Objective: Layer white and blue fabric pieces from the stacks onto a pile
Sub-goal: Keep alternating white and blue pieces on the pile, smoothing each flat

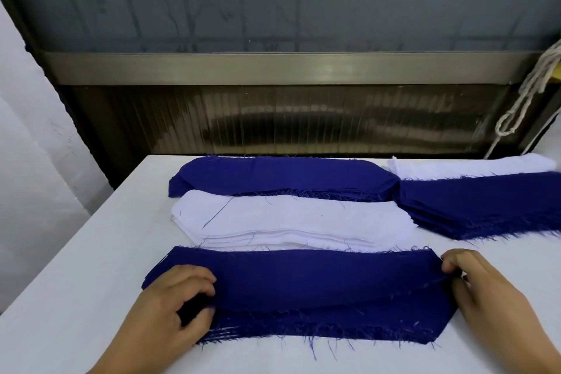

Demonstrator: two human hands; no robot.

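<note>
A long blue fabric piece [318, 279] with frayed edges lies across the nearest blue pile [349, 328] on the white table [76, 297]. My left hand [179, 297] pinches its left end, fingers curled over the edge. At the right end my right hand [476, 279] pinches the fabric, which is lifted slightly there. Behind it sits a stack of white pieces [291, 222]. Further back lies another blue stack [282, 176].
At the right stands a third blue stack [485, 203] with a white stack [473, 167] behind it. A window with a metal sill [273, 68] runs behind the table's far edge. White cords [528, 94] hang at the right. A white wall is on the left.
</note>
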